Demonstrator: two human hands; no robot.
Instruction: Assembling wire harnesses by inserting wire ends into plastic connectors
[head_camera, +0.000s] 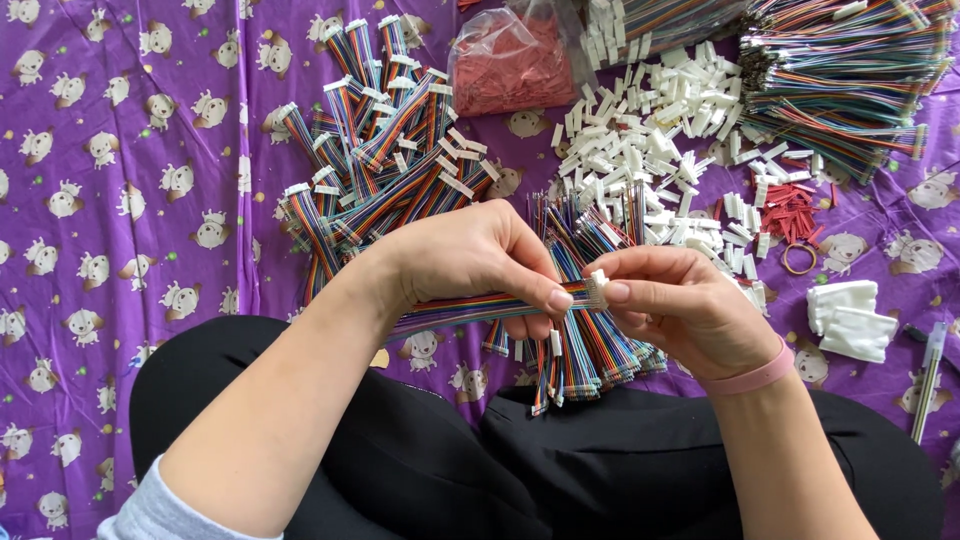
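Here, nearest the camera, black-clad knees (560, 470) fill the bottom of the view, with both forearms reaching out over them. The left hand (470, 255) is closed on a flat rainbow ribbon cable (450, 310), thumb and fingers pinching it close to its bare end; the cable runs back leftward under the palm. The right hand (680, 300), a pink band (755, 378) at its wrist, pinches a small white connector (599, 278) between thumb and forefinger, right at the cable's tip, so the two hands nearly touch. Both are held in the air above the lap edge.

Just under the hands lies a pile of loose cables (585, 350) on the purple cloth (120, 200) printed with little animals. To the right sit folded white pieces (850, 318), a rubber ring (797, 258) and small red bits (790, 210). Beyond the left hand is a heap of finished cables (375, 150) with white ends. Farther on spreads a scatter of white connectors (640, 140), then a plastic bag of red parts (510, 60), and at the far right a big bundle of wires (850, 80).
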